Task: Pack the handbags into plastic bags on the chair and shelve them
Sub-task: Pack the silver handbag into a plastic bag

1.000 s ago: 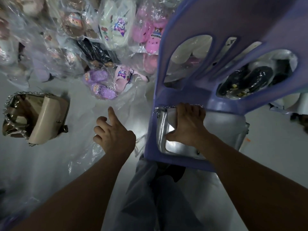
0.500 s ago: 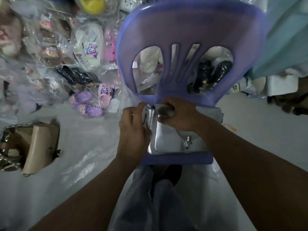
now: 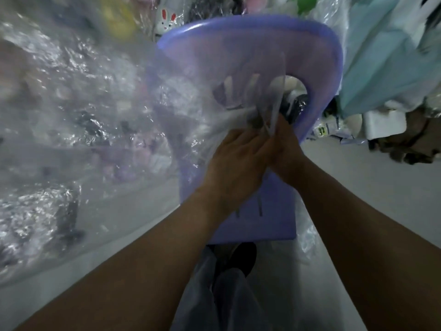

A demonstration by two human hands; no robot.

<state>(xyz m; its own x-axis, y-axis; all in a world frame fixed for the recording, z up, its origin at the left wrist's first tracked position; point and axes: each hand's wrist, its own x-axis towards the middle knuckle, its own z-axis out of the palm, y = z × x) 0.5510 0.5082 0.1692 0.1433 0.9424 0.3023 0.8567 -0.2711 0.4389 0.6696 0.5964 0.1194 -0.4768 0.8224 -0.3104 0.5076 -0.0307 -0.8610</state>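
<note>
A large clear plastic bag billows across the left half of the head view, blurred by motion. My left hand and my right hand meet above the purple plastic chair, in front of its backrest, and both grip the bag's edge, with thin folds of plastic standing up between them. The chair seat under my hands is bare. The silver handbag is not in sight; a grey shape behind the film near my fingers is too blurred to name. The beige handbag on the floor is hidden behind the plastic.
Packaged slippers and toys are stacked behind the chair. Teal fabric hangs at the right above a white box and clutter on the floor. My legs and a dark shoe are below the seat's front edge.
The silver handbag that lay on the seat has gone from view. My hands have come together and lifted a large plastic bag, which now sweeps across the left side.
</note>
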